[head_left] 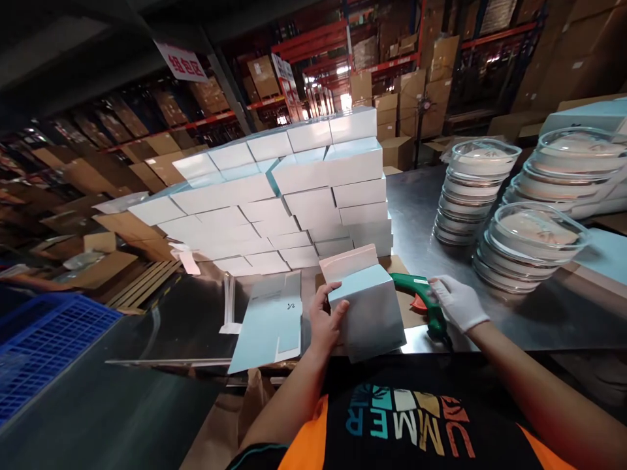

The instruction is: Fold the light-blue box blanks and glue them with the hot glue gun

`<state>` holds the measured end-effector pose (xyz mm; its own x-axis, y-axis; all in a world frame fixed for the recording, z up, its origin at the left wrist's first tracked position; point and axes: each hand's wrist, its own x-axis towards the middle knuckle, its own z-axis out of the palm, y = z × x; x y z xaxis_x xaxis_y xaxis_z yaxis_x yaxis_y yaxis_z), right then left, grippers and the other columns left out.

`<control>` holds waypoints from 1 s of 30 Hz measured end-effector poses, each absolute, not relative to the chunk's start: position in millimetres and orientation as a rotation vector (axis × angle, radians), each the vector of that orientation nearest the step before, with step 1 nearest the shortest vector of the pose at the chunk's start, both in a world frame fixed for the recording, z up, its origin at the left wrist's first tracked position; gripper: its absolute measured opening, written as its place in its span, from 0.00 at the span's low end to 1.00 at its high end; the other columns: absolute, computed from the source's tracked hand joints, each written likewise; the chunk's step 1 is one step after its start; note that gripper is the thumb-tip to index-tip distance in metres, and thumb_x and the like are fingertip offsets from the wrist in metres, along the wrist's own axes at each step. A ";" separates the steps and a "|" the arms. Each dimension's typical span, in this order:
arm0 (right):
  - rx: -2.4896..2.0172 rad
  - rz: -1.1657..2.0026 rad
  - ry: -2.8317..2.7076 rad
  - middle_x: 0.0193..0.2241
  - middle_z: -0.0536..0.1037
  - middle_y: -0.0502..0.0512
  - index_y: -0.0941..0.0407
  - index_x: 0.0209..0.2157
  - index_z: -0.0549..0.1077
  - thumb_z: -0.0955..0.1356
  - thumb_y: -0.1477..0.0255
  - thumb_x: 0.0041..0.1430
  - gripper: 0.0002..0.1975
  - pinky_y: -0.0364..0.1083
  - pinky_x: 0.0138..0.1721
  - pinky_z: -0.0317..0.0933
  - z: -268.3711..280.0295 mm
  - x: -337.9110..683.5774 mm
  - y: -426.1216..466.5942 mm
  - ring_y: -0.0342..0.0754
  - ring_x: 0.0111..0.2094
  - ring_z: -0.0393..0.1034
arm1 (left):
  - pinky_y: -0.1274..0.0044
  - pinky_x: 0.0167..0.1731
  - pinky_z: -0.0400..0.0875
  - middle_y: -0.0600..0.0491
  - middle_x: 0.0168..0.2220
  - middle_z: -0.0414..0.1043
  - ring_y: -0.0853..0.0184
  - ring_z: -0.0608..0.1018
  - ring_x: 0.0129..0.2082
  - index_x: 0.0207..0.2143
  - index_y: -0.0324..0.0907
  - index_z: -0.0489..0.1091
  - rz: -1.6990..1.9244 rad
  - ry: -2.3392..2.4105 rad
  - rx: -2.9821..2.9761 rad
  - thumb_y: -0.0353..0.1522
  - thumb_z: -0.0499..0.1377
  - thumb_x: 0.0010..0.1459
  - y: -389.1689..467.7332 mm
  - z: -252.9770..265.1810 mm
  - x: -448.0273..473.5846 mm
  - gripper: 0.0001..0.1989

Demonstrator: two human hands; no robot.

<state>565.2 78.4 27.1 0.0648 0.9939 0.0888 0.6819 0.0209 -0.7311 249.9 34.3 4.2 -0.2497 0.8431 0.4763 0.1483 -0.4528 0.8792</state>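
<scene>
Clasping the box [369, 320], left fingers [329, 288] wrap its left edge; right fingers [441, 288] touch green tool [414, 281], grip unclear.

On the table [411, 212], the box wall [313, 215] stands behind the box [372, 320], which has the flat carton [267, 320] to its left and the tool [434, 313] then the container stacks [509, 245] to its right, the crate [44, 352] lying left of the table and racks [308, 49] behind.

Bare left hand [324, 323], thumb [339, 313] parted from forefinger [330, 288]; white-gloved right hand [459, 303], fingers [437, 285] bent; both forearms [533, 378] extended forward.
</scene>
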 end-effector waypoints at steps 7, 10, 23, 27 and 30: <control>-0.983 1.031 -1.742 0.43 0.83 0.57 0.53 0.55 0.74 0.64 0.60 0.67 0.20 0.53 0.53 0.75 56.8 479.5 78.4 0.55 0.47 0.78 | 0.66 0.50 0.76 0.43 0.47 0.79 0.52 0.81 0.50 0.46 0.43 0.81 1.767 1.150 1.678 0.64 0.67 0.54 36.6 -1.6 252.1 0.36; -0.940 1.009 -1.813 0.43 0.82 0.57 0.54 0.51 0.73 0.66 0.57 0.66 0.19 0.55 0.51 0.75 53.4 482.9 82.7 0.55 0.45 0.78 | 0.63 0.54 0.75 0.43 0.49 0.78 0.51 0.80 0.54 0.45 0.43 0.81 1.801 1.129 1.763 0.61 0.66 0.58 34.8 -6.5 250.8 0.32; -0.698 0.916 -2.080 0.68 0.73 0.61 0.48 0.46 0.85 0.72 0.53 0.67 0.16 0.64 0.71 0.62 49.8 509.1 65.3 0.60 0.70 0.68 | 0.49 0.62 0.74 0.45 0.49 0.85 0.49 0.80 0.61 0.47 0.51 0.84 1.573 0.731 2.145 0.48 0.68 0.66 35.4 22.4 228.1 0.14; -0.636 0.860 -2.120 0.61 0.80 0.58 0.44 0.45 0.86 0.71 0.57 0.69 0.12 0.64 0.71 0.63 53.2 508.6 62.6 0.59 0.66 0.73 | 0.50 0.62 0.75 0.47 0.50 0.86 0.51 0.81 0.62 0.49 0.52 0.83 1.585 0.668 2.178 0.40 0.68 0.68 31.2 26.6 227.8 0.09; -0.717 0.798 -2.063 0.66 0.76 0.58 0.45 0.49 0.84 0.72 0.60 0.65 0.13 0.64 0.71 0.63 39.8 509.8 60.4 0.61 0.69 0.69 | 0.51 0.68 0.69 0.45 0.55 0.84 0.51 0.76 0.68 0.54 0.52 0.81 1.590 0.691 2.114 0.42 0.69 0.67 30.3 13.0 232.2 0.15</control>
<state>509.8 60.4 39.8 -0.5249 0.7111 0.4677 0.2112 0.6411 -0.7378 232.2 30.3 13.0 0.2290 0.6054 0.7622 0.1442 -0.7955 0.5885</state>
